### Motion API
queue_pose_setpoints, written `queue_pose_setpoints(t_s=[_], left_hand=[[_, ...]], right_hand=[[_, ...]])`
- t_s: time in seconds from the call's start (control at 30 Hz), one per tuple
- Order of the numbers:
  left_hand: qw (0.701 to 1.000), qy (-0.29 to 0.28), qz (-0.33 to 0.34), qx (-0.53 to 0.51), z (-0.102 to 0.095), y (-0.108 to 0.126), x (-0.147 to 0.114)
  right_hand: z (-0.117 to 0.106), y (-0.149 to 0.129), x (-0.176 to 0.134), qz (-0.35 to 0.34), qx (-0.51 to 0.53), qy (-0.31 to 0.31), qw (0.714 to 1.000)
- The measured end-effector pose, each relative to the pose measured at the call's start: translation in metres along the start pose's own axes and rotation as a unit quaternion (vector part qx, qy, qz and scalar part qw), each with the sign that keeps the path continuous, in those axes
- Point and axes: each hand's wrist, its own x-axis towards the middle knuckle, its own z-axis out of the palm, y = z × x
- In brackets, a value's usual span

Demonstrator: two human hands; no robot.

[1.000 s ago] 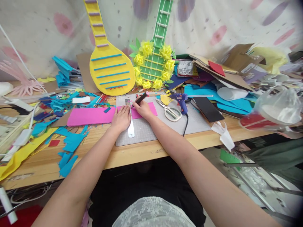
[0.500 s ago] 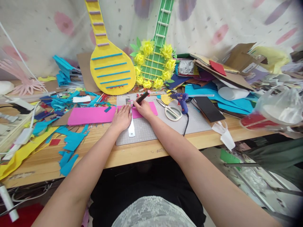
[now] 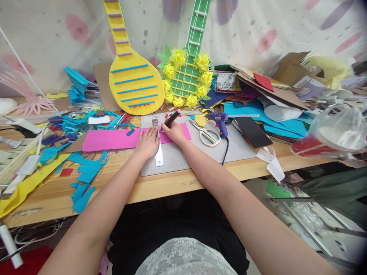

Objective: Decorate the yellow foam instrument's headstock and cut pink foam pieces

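A bright pink strip (image 3: 111,139) lies across the table and onto the grey cutting mat (image 3: 177,157). A metal ruler (image 3: 159,156) crosses the strip. My left hand (image 3: 147,143) lies flat with fingers stretched out, pressing on the strip and the ruler's left edge. My right hand (image 3: 173,131) is closed around a dark marker pen (image 3: 172,118) with a pink end, held tilted beside the ruler's right edge. The pen's tip is hidden by my fingers. A small teal scrap (image 3: 130,132) rests on the pink strip.
Scissors (image 3: 208,136), a blue glue gun (image 3: 220,124) and a phone (image 3: 252,131) lie to the right. A yellow paper guitar (image 3: 136,86) and a green one (image 3: 187,78) with yellow flowers lean at the back. Blue scraps (image 3: 91,168) litter the left. A bagged red tub (image 3: 312,145) stands right.
The marker pen in my right hand has tilted very slightly. Otherwise both hands, the ruler and the pink strip stay where they were.
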Motion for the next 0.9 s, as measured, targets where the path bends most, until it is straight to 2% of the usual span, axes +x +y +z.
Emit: queue_pose_setpoints(t_s=[0.33,0.5,0.57,0.63,0.73,0.9], left_hand=[[1.0,-0.002,0.001,-0.002,0.0,0.0,0.0],[1.0,-0.001,-0.001,-0.003,-0.002,0.001,-0.001],[1.0,-0.002,-0.004,-0.004,-0.002,0.002,-0.001],[1.0,-0.003,-0.004,-0.004,-0.002,0.002,-0.001],[1.0,-0.005,-0.002,-0.002,-0.002,0.001,-0.001],[1.0,-0.007,-0.002,0.0,-0.003,0.002,-0.001]], right_hand=[[-0.004,0.001,-0.002,-0.023,0.0,-0.008,1.0],[-0.007,-0.003,0.002,0.005,0.081,0.004,0.997],[-0.011,-0.007,0.002,0.031,0.134,-0.029,0.99],[-0.016,-0.011,0.001,0.048,0.171,-0.097,0.979],[-0.024,-0.013,-0.004,0.039,0.193,-0.177,0.964],[-0.027,-0.011,-0.013,0.022,0.173,-0.192,0.966]])
